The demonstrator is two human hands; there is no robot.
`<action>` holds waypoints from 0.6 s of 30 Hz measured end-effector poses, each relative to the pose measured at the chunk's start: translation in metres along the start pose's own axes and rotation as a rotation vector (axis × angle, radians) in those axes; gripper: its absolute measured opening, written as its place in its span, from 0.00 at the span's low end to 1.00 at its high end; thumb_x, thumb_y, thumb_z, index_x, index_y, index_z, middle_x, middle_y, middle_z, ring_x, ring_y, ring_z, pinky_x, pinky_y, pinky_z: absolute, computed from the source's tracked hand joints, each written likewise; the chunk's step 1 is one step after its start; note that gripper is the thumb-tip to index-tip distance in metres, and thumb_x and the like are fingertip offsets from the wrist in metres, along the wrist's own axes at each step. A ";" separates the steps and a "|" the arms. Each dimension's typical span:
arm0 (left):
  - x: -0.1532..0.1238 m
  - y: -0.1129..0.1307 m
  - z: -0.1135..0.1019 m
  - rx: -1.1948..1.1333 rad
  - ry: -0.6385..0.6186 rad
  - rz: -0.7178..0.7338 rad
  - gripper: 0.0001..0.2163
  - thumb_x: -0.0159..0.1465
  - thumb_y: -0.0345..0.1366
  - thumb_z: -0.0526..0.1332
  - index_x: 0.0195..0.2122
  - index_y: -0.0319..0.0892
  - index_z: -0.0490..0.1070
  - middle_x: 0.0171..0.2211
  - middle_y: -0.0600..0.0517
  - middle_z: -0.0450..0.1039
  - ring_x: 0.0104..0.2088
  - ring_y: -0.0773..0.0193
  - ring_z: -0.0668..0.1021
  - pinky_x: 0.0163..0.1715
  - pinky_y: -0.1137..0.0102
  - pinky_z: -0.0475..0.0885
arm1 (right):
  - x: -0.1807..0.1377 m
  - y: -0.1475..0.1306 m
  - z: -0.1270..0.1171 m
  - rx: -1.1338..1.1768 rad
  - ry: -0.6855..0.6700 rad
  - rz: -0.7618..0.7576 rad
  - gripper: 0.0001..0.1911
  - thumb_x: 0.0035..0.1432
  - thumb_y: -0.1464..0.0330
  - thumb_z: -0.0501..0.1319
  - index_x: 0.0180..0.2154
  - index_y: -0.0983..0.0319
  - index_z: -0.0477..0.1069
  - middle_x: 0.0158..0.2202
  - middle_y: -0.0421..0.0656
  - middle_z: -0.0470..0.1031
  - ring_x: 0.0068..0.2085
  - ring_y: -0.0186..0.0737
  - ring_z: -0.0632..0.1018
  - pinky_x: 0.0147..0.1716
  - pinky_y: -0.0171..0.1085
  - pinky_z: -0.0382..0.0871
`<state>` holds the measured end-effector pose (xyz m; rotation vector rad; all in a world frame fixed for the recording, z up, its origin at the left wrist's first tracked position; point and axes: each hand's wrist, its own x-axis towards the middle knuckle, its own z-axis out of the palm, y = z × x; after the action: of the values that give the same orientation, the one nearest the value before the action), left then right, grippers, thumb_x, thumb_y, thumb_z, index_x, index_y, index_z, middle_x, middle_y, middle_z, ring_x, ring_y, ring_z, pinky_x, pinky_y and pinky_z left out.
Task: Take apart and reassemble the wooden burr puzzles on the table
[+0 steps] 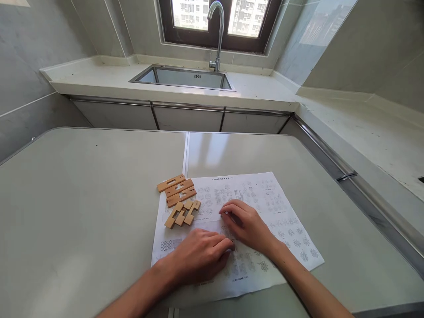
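A printed instruction sheet (285, 207) lies on the pale table (82, 198). Both hands rest on its lower middle. My left hand (198, 256) lies palm down with its fingers curled and pressed onto the paper. My right hand (243, 223) is just beyond it, fingers bent and fingertips touching the sheet. Neither hand holds a piece that I can see. Several notched wooden puzzle bars sit on the sheet's left edge: a stack of three flat bars (177, 190) and, below it, an interlocked cluster (183, 213), a short way left of my right hand.
Beyond the table runs a white counter with a steel sink (182, 77) and a curved tap (217, 35) under a window. A second counter (364, 128) runs along the right, with a narrow gap and metal edge beside the table.
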<state>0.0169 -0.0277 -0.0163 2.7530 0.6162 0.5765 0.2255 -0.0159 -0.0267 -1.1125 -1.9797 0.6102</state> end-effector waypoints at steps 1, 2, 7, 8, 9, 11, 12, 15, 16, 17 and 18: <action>0.000 0.000 -0.001 0.000 -0.018 -0.011 0.09 0.70 0.26 0.55 0.34 0.43 0.70 0.24 0.55 0.74 0.23 0.64 0.76 0.24 0.66 0.58 | 0.000 0.000 0.000 0.002 0.000 0.002 0.09 0.72 0.75 0.58 0.45 0.55 0.74 0.43 0.45 0.79 0.43 0.45 0.80 0.42 0.44 0.76; 0.000 0.000 -0.001 0.002 -0.037 -0.027 0.09 0.70 0.26 0.55 0.34 0.43 0.70 0.23 0.55 0.74 0.22 0.64 0.76 0.24 0.66 0.58 | 0.000 0.000 -0.001 0.004 0.000 0.004 0.09 0.71 0.75 0.58 0.45 0.56 0.74 0.43 0.45 0.79 0.43 0.45 0.80 0.42 0.44 0.76; 0.001 0.001 -0.003 0.019 -0.103 -0.121 0.05 0.71 0.29 0.56 0.40 0.42 0.70 0.22 0.56 0.76 0.21 0.62 0.78 0.23 0.65 0.55 | 0.001 0.000 -0.002 0.004 -0.004 0.009 0.09 0.71 0.76 0.59 0.44 0.56 0.74 0.42 0.44 0.79 0.42 0.43 0.80 0.42 0.42 0.75; 0.001 0.001 -0.003 0.018 -0.109 -0.129 0.04 0.72 0.29 0.56 0.41 0.42 0.70 0.22 0.56 0.76 0.22 0.61 0.79 0.23 0.65 0.55 | 0.001 0.000 -0.002 0.002 -0.004 0.008 0.09 0.71 0.76 0.59 0.43 0.56 0.73 0.42 0.44 0.79 0.42 0.43 0.80 0.42 0.42 0.75; 0.001 0.000 -0.003 0.016 -0.115 -0.133 0.04 0.72 0.30 0.56 0.43 0.42 0.69 0.23 0.56 0.77 0.22 0.60 0.80 0.23 0.65 0.56 | 0.001 0.000 -0.002 0.000 -0.003 0.008 0.09 0.71 0.76 0.59 0.43 0.56 0.73 0.42 0.43 0.79 0.42 0.43 0.80 0.42 0.42 0.75; 0.001 0.000 -0.003 0.009 -0.123 -0.134 0.05 0.71 0.30 0.57 0.46 0.42 0.69 0.24 0.56 0.78 0.23 0.59 0.81 0.23 0.65 0.57 | 0.001 0.001 -0.003 -0.002 -0.002 0.008 0.09 0.70 0.76 0.59 0.43 0.56 0.73 0.41 0.43 0.79 0.42 0.43 0.80 0.42 0.41 0.74; 0.001 0.000 -0.003 0.007 -0.124 -0.135 0.05 0.71 0.30 0.57 0.46 0.42 0.69 0.24 0.56 0.78 0.23 0.59 0.81 0.23 0.65 0.57 | 0.001 0.001 -0.003 -0.003 -0.004 0.008 0.09 0.71 0.76 0.59 0.43 0.56 0.73 0.41 0.43 0.79 0.42 0.43 0.80 0.41 0.41 0.74; 0.000 -0.001 -0.002 0.007 -0.116 -0.131 0.07 0.70 0.30 0.57 0.48 0.43 0.68 0.24 0.57 0.78 0.24 0.59 0.82 0.23 0.66 0.58 | 0.001 0.001 -0.003 -0.008 -0.007 0.017 0.09 0.70 0.76 0.59 0.43 0.56 0.73 0.41 0.43 0.79 0.41 0.42 0.79 0.40 0.41 0.73; 0.000 -0.001 -0.002 0.010 -0.110 -0.129 0.07 0.70 0.30 0.57 0.48 0.43 0.68 0.24 0.57 0.78 0.24 0.59 0.82 0.23 0.66 0.58 | 0.001 0.000 -0.004 -0.009 -0.008 0.018 0.09 0.70 0.76 0.59 0.43 0.56 0.73 0.41 0.43 0.79 0.41 0.42 0.79 0.40 0.41 0.73; 0.001 -0.001 -0.002 0.012 -0.106 -0.125 0.07 0.70 0.30 0.57 0.48 0.43 0.68 0.24 0.57 0.78 0.24 0.59 0.83 0.23 0.66 0.59 | 0.001 0.000 -0.004 -0.010 -0.009 0.020 0.09 0.70 0.76 0.59 0.43 0.56 0.73 0.41 0.43 0.79 0.40 0.42 0.79 0.40 0.41 0.73; 0.001 -0.001 -0.001 0.014 -0.104 -0.122 0.07 0.70 0.30 0.57 0.48 0.43 0.68 0.24 0.57 0.78 0.24 0.59 0.82 0.23 0.66 0.59 | 0.001 0.000 -0.005 -0.009 -0.011 0.021 0.10 0.70 0.76 0.59 0.43 0.56 0.74 0.41 0.43 0.79 0.40 0.42 0.78 0.40 0.41 0.73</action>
<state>0.0166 -0.0262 -0.0151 2.7143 0.7591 0.4002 0.2288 -0.0149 -0.0235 -1.1388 -1.9837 0.6203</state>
